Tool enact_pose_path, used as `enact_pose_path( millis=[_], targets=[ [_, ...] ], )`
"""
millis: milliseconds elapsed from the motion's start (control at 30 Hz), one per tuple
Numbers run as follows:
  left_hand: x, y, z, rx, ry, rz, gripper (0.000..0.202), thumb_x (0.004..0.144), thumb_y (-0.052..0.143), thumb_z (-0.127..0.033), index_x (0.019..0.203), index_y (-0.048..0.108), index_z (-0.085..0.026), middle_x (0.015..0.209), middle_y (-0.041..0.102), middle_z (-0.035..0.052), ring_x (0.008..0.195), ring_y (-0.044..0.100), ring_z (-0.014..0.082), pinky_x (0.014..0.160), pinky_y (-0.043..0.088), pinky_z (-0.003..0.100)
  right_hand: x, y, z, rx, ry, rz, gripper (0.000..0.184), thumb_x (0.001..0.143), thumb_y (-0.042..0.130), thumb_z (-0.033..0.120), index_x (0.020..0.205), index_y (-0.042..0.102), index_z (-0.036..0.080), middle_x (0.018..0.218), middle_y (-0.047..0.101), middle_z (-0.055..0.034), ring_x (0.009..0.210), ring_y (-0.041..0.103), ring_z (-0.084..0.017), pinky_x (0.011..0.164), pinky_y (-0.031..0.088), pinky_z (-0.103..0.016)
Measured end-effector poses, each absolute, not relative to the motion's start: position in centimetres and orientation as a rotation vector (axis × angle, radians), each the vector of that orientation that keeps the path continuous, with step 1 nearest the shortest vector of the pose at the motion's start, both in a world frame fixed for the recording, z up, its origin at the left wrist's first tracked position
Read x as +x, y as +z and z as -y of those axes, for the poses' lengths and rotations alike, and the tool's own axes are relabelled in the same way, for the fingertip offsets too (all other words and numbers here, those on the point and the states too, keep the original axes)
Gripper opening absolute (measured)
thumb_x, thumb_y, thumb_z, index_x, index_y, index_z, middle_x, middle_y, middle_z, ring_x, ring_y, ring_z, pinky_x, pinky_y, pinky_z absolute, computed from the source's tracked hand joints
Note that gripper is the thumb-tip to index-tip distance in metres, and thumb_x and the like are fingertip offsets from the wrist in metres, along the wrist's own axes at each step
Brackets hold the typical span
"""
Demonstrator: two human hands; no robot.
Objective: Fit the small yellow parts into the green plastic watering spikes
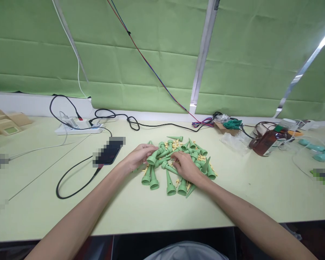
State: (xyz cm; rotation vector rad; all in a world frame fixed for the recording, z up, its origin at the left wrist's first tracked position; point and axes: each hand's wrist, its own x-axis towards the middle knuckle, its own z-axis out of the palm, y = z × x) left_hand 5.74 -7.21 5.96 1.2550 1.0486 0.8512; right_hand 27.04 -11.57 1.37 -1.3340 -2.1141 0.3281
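A heap of green plastic cone-shaped spikes (pixel 171 183) lies at the middle of the table, with small yellow plastic pieces (pixel 178 145) mixed in among them. At the heap's left side, my left hand (pixel 142 156) has its fingers curled against a green spike (pixel 153 157) that points up and to the right. My right hand (pixel 186 166) reaches palm down into the middle of the heap, its fingers bent among the spikes. Its fingertips are partly hidden, and whether it grips a piece does not show.
Left of the heap, a phone (pixel 109 151) lies on the table (pixel 141 216) with a black cable looping from it. A power strip (pixel 78 128) stands behind. At right are a brown bottle (pixel 269 142), a plastic bag (pixel 235 142) and a small cardboard box (pixel 226 128).
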Motion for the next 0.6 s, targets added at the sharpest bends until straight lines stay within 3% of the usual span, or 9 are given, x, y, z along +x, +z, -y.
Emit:
enact_pose_path(
  millis=[133,300,433,600],
  targets=[
    [5.8,6.0,7.4,1.324,0.847,-0.999,0.034,0.067,0.077,-0.038,0.058,0.055,-0.014,0.051,0.035,-0.0065,0.041,0.03,0.0046,0.039,0.023,0.02,26.9,1.8,11.8,-1.258,0.314,2.03,0.018,0.085,0.053,0.004,0.096,0.061,0.017,0.086,0.063,-0.0048,0.085,0.058,-0.02,0.081,0.043,-0.033],
    [6.2,6.3,8.1,1.475,0.778,-0.971,0.032,0.073,0.073,-0.045,0.074,0.064,-0.015,0.054,0.044,-0.0041,0.044,0.036,0.0064,0.042,0.028,0.02,26.8,2.6,12.1,-1.114,0.299,1.847,0.019,0.088,0.05,0.009,0.104,0.056,0.018,0.092,0.063,-0.0058,0.086,0.06,-0.02,0.083,0.046,-0.034],
    [6.5,6.8,8.8,1.552,0.698,-0.932,0.031,0.074,0.072,-0.046,0.075,0.063,-0.016,0.058,0.049,-0.0026,0.043,0.035,0.0065,0.041,0.027,0.02,26.6,2.8,12.2,-1.056,0.318,1.781,0.018,0.091,0.048,0.013,0.107,0.055,0.017,0.095,0.062,-0.0075,0.087,0.06,-0.02,0.079,0.049,-0.032],
    [6.6,7.0,9.3,1.708,0.55,-0.925,0.028,0.073,0.071,-0.043,0.074,0.063,-0.017,0.048,0.041,-0.0048,0.04,0.032,0.0077,0.039,0.022,0.02,26.6,2.6,12.3,-1.086,0.349,1.809,0.019,0.092,0.049,0.015,0.109,0.056,0.018,0.095,0.065,-0.0073,0.084,0.061,-0.02,0.076,0.049,-0.032]
  ],
)
